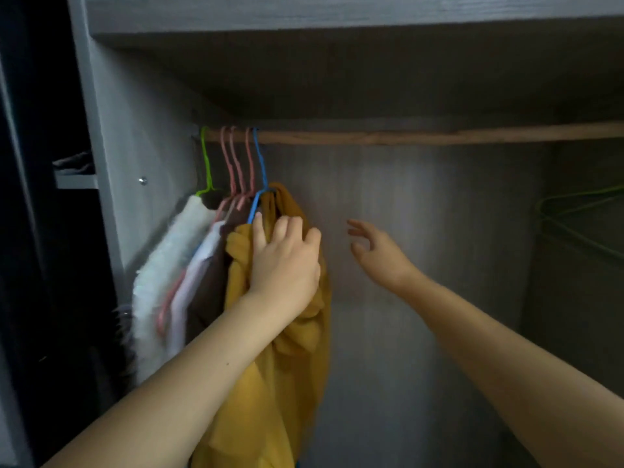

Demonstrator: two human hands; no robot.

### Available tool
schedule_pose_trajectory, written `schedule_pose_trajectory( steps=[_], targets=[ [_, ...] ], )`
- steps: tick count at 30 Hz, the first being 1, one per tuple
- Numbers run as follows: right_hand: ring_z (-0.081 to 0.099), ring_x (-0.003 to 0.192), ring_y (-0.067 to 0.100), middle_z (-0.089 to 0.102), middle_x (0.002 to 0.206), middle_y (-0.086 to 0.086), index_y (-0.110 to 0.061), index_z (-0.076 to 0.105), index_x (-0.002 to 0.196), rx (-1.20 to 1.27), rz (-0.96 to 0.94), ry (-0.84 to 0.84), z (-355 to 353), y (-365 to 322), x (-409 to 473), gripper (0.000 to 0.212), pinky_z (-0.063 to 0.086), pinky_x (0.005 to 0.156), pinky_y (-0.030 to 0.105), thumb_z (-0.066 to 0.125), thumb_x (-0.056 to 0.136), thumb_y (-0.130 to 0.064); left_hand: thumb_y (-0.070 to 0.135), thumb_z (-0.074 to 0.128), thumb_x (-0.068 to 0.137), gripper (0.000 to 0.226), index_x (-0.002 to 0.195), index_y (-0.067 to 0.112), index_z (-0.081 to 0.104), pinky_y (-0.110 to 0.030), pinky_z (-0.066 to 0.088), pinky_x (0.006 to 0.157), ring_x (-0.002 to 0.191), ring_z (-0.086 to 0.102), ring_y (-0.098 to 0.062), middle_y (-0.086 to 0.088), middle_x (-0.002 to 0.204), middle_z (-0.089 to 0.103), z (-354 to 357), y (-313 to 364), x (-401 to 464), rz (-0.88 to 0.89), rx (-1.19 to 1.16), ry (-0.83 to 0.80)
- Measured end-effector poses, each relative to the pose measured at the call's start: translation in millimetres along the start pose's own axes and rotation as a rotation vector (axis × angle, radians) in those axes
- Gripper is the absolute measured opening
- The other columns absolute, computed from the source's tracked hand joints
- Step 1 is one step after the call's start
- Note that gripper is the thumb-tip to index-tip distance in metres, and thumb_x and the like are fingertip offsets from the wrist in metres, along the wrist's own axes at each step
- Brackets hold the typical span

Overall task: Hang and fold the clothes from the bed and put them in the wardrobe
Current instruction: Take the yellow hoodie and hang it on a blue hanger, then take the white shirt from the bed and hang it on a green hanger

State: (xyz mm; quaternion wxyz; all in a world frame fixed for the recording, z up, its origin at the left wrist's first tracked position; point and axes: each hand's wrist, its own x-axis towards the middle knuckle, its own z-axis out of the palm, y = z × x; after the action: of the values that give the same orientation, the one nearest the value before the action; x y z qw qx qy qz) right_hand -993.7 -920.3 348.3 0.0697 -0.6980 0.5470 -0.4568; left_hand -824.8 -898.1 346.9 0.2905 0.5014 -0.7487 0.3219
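A mustard-yellow garment (280, 383) hangs on a blue hanger (260, 170) from the wooden wardrobe rail (422, 136). My left hand (287, 261) lies on the garment's shoulder just below the hanger's neck, fingers bent over the cloth. My right hand (378, 251) hovers to the right of the garment, fingers spread and relaxed, holding nothing. Left of the yellow garment hang a brown garment (209, 282), a white garment (189, 285) on pink hangers (236, 163), and a fluffy white garment (158, 275) on a green hanger (206, 163).
The rail runs bare to the right of the blue hanger. Bare green hangers (580, 224) hang at the far right. A grey shelf (337, 15) closes the space above, and the wardrobe's left wall (135, 146) stands close to the hung clothes.
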Motion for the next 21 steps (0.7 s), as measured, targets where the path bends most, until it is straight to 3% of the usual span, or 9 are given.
schedule_pose_trajectory(
  steps=[2, 6, 8, 13, 21],
  targets=[
    [0.043, 0.132, 0.022, 0.05, 0.141, 0.009, -0.009, 0.04, 0.143, -0.158, 0.005, 0.048, -26, 21, -31, 0.048, 0.028, 0.106, 0.022, 0.046, 0.096, -0.006, 0.028, 0.05, 0.09, 0.037, 0.127, 0.02, 0.051, -0.054, 0.01, 0.114, 0.126, 0.039, -0.027, -0.006, 0.126, 0.05, 4, 29, -2, 0.055, -0.069, -0.035],
    [0.041, 0.132, 0.026, 0.05, 0.14, 0.008, -0.015, 0.044, 0.141, -0.432, 0.071, 0.109, -76, 59, -112, 0.047, 0.029, 0.112, 0.039, 0.045, 0.094, -0.01, 0.029, 0.045, 0.094, 0.036, 0.128, 0.021, 0.05, -0.047, 0.021, 0.112, 0.121, 0.045, -0.026, -0.004, 0.125, 0.053, 14, 108, -15, 0.217, -0.231, -0.152],
    [0.042, 0.13, 0.027, 0.051, 0.138, 0.008, -0.014, 0.045, 0.14, -0.519, 0.136, 0.106, -102, 79, -163, 0.048, 0.033, 0.109, 0.039, 0.045, 0.093, -0.009, 0.03, 0.045, 0.093, 0.034, 0.126, 0.022, 0.051, -0.045, 0.023, 0.11, 0.12, 0.047, -0.025, -0.003, 0.123, 0.055, 16, 158, -31, 0.29, -0.304, -0.2],
    [0.057, 0.114, 0.028, 0.053, 0.132, 0.002, -0.023, 0.044, 0.14, -0.614, 0.421, 0.08, -164, 119, -316, 0.045, 0.048, 0.091, 0.039, 0.041, 0.095, -0.017, 0.031, 0.044, 0.093, 0.03, 0.12, 0.023, 0.055, -0.036, 0.034, 0.094, 0.113, 0.053, -0.024, -0.001, 0.117, 0.06, 0, 302, -105, 0.493, -0.561, -0.335],
    [0.059, 0.112, 0.026, 0.06, 0.128, -0.002, -0.03, 0.048, 0.133, -0.693, 0.95, 0.058, -265, 141, -581, 0.046, 0.048, 0.089, 0.037, 0.036, 0.089, -0.033, 0.028, 0.041, 0.095, 0.028, 0.116, 0.023, 0.06, -0.032, 0.042, 0.089, 0.109, 0.058, -0.024, -0.001, 0.118, 0.063, -62, 495, -259, 0.807, -0.88, -0.655]
  ],
)
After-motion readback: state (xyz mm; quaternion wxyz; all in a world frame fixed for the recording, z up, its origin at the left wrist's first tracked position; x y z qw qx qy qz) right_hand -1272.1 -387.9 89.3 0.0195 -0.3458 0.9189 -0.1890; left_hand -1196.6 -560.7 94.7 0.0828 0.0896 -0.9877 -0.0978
